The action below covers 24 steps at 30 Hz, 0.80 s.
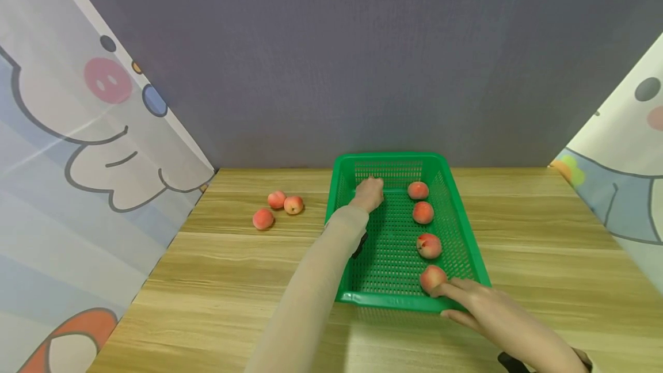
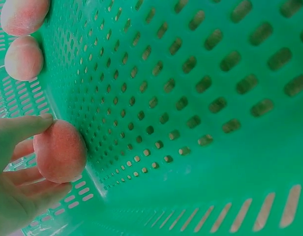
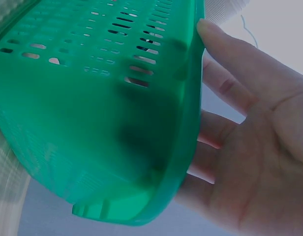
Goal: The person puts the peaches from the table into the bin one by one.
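Observation:
In the far left part of the green plastic basket, my left hand reaches down with fingers bent. The left wrist view shows it holding a peach between thumb and fingers, low by the basket wall; from the head view that peach is hidden by the hand. My right hand grips the basket's rim at the near right corner, thumb outside and fingers over the edge. Several peaches stand in a row along the basket's right side, the closest peach just beside the right fingertips.
Three peaches lie on the wooden table left of the basket, one peach slightly nearer than the others. Behind the table rises a grey wall. Cartoon-printed sheets flank both sides.

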Each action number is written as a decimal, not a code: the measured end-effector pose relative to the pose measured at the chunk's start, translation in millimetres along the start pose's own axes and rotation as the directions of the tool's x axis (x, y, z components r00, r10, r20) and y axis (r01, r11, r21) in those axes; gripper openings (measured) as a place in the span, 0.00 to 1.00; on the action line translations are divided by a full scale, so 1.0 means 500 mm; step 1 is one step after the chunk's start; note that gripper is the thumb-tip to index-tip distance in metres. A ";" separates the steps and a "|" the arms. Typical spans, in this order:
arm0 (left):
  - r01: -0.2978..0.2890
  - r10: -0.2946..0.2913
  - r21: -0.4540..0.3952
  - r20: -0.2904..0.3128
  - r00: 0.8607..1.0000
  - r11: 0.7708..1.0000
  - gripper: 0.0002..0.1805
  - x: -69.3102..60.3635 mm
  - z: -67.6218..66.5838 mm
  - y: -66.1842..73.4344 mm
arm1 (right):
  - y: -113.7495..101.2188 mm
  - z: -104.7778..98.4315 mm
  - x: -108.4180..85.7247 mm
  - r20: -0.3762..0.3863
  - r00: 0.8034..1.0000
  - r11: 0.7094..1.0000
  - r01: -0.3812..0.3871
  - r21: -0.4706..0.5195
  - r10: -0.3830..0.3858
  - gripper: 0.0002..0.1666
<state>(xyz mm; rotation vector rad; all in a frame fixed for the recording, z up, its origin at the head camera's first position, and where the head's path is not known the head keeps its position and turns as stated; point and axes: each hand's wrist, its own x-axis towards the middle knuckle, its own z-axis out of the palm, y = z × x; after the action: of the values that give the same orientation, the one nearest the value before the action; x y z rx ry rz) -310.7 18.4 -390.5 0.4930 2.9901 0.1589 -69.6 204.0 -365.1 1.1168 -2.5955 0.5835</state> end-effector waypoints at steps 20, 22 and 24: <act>0.057 -0.057 0.050 -0.015 0.998 0.997 0.22 -0.001 -0.008 0.009 | -0.001 -0.004 0.001 -0.003 1.000 1.000 0.014 0.004 -0.014 0.18; 0.060 -0.059 0.060 -0.019 0.998 0.996 0.22 -0.001 -0.012 0.010 | -0.001 -0.005 0.001 0.011 1.000 1.000 0.004 0.008 -0.004 0.18; 0.060 -0.059 0.068 -0.025 0.998 0.996 0.22 0.000 -0.015 0.010 | -0.002 -0.006 0.001 0.023 1.000 1.000 -0.008 0.008 0.008 0.18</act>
<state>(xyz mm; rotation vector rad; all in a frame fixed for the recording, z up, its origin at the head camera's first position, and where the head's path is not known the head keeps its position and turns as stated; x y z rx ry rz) -310.2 22.4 -382.6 0.4107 3.0372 0.0577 -69.1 204.4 -362.1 1.1231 -2.6204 0.5862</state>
